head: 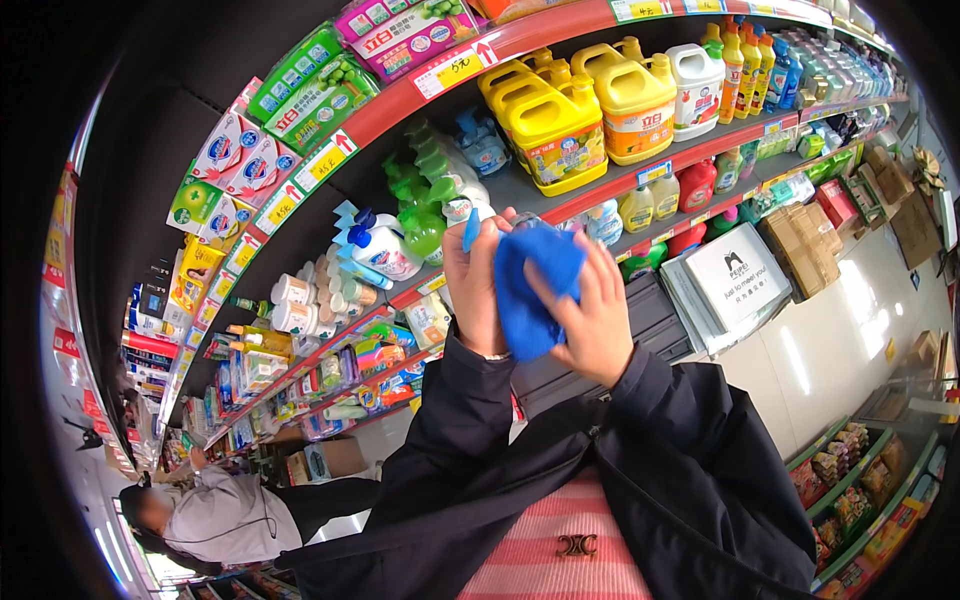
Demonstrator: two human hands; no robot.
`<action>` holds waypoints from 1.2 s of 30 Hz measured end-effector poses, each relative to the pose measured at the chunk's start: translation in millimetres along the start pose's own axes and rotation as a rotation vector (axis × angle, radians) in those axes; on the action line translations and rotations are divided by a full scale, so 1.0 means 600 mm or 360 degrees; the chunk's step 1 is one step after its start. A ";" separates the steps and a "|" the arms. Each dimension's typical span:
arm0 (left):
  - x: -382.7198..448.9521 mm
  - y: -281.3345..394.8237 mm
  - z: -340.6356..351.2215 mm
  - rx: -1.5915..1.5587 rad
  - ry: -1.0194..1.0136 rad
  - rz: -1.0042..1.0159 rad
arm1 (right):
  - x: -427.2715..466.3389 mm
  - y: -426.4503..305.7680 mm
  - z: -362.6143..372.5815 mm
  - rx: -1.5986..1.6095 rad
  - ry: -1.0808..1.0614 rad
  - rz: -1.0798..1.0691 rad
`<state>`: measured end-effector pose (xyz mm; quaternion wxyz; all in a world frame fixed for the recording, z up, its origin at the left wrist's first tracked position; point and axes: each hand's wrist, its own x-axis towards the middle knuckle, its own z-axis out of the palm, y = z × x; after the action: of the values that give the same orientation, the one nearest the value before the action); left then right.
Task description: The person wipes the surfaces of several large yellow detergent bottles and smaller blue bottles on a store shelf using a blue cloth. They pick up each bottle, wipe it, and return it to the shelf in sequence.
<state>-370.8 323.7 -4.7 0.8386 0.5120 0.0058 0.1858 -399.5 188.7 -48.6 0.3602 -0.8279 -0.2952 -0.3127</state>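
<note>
My left hand (476,289) is wrapped around a bottle whose blue pump nozzle (471,231) sticks out beside the thumb. Most of that bottle is hidden by my fingers and a blue cloth (525,300). My right hand (596,315) presses the cloth against the bottle, fingers spread over the fabric. Both hands are raised in front of the shelves. Just beyond them on the shelf stand green pump bottles (421,232), a white pump bottle with a blue top (386,251) and several blue-topped clear bottles (480,146).
Large yellow detergent jugs (559,135) line the shelf (517,187) ahead. Soap packs (225,165) fill the shelf above left. Cardboard boxes (802,247) and a white printed package (739,274) are at the right. Another person (232,514) stands farther down the aisle, lower left.
</note>
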 end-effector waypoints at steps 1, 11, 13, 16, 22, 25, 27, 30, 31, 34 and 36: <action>-0.007 0.000 0.006 -0.0039 0.0022 -0.0033 | 0.008 0.000 0.000 0.0018 0.0041 0.0143; 0.008 0.016 -0.018 -0.0290 -0.0068 0.0021 | -0.079 0.056 -0.036 -0.0382 -0.0127 -0.0248; -0.001 0.029 -0.006 -0.0282 -0.0124 0.0021 | -0.075 0.052 -0.036 0.0005 -0.0099 0.0052; -0.025 0.025 0.008 -0.0081 -0.0374 -0.0017 | -0.031 0.041 -0.055 0.0250 -0.0086 0.0200; -0.045 0.013 0.027 0.0349 -0.0744 0.0200 | 0.024 0.047 -0.069 0.1731 -0.0436 0.0644; -0.028 0.016 0.022 0.0203 -0.0816 0.0010 | 0.010 0.077 -0.069 0.2101 -0.0802 0.0929; -0.014 0.021 0.013 0.0026 -0.0842 -0.0152 | -0.010 0.093 -0.070 0.2389 -0.1067 0.1152; -0.001 0.013 0.004 -0.0410 -0.0972 -0.0359 | -0.063 0.105 -0.046 0.2842 -0.1182 0.1380; 0.003 0.012 0.005 -0.0404 -0.1059 -0.0347 | -0.080 0.103 -0.035 0.3044 -0.1108 0.1464; 0.013 0.009 0.006 -0.0301 -0.1300 -0.0268 | -0.100 0.085 -0.018 0.3278 -0.0929 0.1678; 0.015 0.011 0.004 -0.0172 -0.1180 -0.0402 | -0.104 0.068 -0.014 0.3534 -0.0826 0.1796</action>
<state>-364.1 327.0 3.7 0.8259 0.4946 -0.2443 -0.1164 -412.5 142.5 -106.4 0.8715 -0.1293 -0.0669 0.4682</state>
